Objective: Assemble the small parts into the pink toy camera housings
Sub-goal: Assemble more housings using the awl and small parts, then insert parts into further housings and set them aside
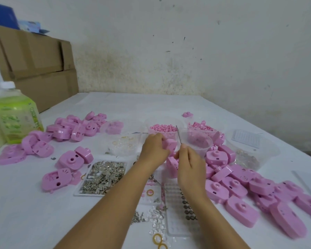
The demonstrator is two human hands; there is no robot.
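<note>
Now we hold one housing point(171, 145) up off the table point(25, 212) in the left hand point(153, 149), fingers curled round its edge, over the middle of the table among the tubs. The right hand point(189, 164) pinches a thin tool point(178, 135) between thumb and forefinger, its tip pointing up just beside the housing. Whether the tip carries a part is too small to tell.

To do this step well, we should, in our judgement, keep the housing steady with its open side towards us and rest one wrist against the other. We should bring the tool in slowly and press lightly, so the part seats square and does not spring away.

Behind the hands, the back tub point(148, 126) is heaped with pink bits point(162, 127). The right tub point(190, 129) holds larger pink parts point(202, 125). The clear cup point(206, 147) in front of it has a few greyish pieces at the bottom. The left tub point(113, 150) holds clear rings point(122, 142). Nearer us, the tray point(77, 192) has two compartments of silvery scraps point(104, 173), and the blister tray point(183, 229) keeps dark cells point(187, 206) in some pockets.
</note>
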